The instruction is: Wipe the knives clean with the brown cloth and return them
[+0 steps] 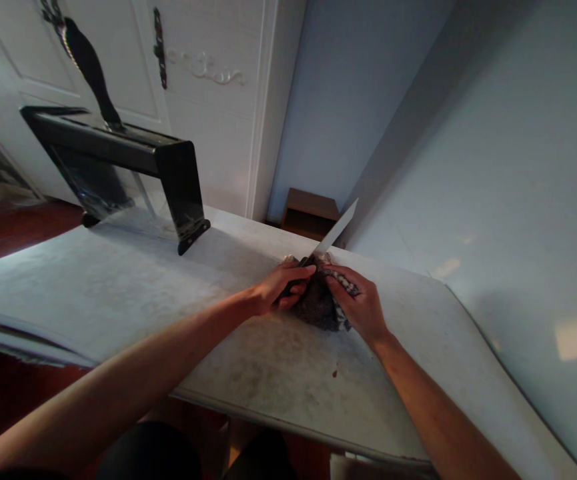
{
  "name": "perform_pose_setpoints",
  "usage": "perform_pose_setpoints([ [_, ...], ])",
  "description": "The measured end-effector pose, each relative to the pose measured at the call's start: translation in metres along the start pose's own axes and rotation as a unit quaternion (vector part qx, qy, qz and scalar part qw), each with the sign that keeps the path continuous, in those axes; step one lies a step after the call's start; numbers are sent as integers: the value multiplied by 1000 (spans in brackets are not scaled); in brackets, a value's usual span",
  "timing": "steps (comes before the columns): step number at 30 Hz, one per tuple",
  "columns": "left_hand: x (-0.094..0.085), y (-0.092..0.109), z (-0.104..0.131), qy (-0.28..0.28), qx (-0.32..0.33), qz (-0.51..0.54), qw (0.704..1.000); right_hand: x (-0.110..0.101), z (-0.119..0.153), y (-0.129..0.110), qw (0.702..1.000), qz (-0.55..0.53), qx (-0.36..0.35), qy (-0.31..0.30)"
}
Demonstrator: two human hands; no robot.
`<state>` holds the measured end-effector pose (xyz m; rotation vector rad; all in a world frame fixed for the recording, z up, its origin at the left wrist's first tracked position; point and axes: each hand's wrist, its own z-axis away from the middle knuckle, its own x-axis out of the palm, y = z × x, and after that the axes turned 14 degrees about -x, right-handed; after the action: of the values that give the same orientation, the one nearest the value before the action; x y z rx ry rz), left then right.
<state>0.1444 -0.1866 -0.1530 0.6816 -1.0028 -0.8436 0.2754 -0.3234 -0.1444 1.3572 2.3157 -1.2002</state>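
Note:
My left hand (283, 285) is closed around the dark handle of a knife (337, 229), whose pale blade points up and away to the right. Beneath the knife a dark, crumpled cloth (318, 308) with a light patterned edge lies on the white table (268, 353). With thumb and fingers, my right hand (361, 297) pinches a folded part of this cloth, close to the knife's handle. The lower part of the blade is beside the cloth; whether they touch is hard to tell.
A black knife block (175, 160) with a black-handled utensil (91, 67) upright in it stands at the table's back left. Behind the table are white doors (208, 127) and a small brown cabinet (311, 203). A pale wall borders the right side.

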Motion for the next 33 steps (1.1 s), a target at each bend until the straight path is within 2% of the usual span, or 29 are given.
perform_pose_setpoints([
  [3, 3, 1, 2, 21, 4, -7, 1000, 0, 0, 0, 1000, -2, 1, 3],
  [33, 1, 1, 0, 11, 24, -43, 999, 0, 1, -3, 1000, 6, 5, -1],
])
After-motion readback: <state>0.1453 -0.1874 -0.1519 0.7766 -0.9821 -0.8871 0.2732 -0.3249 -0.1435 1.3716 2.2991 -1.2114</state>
